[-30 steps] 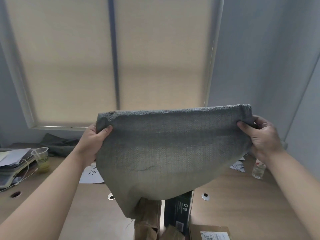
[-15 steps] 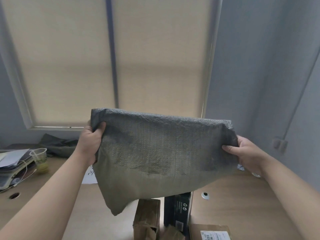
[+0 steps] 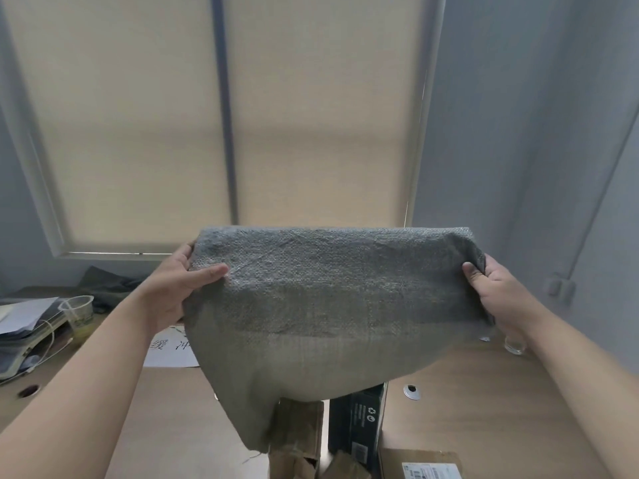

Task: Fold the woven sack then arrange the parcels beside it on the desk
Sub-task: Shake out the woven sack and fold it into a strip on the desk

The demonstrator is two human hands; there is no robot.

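Your left hand [image 3: 174, 292] pinches the left top corner of the grey woven plastic sack [image 3: 328, 312], thumb across its front. It hangs in the air above the wooden desk [image 3: 484, 409] and the brown and black parcels [image 3: 356, 423]. Your right hand [image 3: 498, 295] grips its right corner.

The woven sack [image 3: 332, 305] hid the tops of the brown parcel [image 3: 299, 430] and the black box [image 3: 358, 423] below it, and part of the printed sheet [image 3: 169, 350] at its left. Below its right side, the view's lower edge cut off the labelled carton [image 3: 418, 464], whose small print we could not read.
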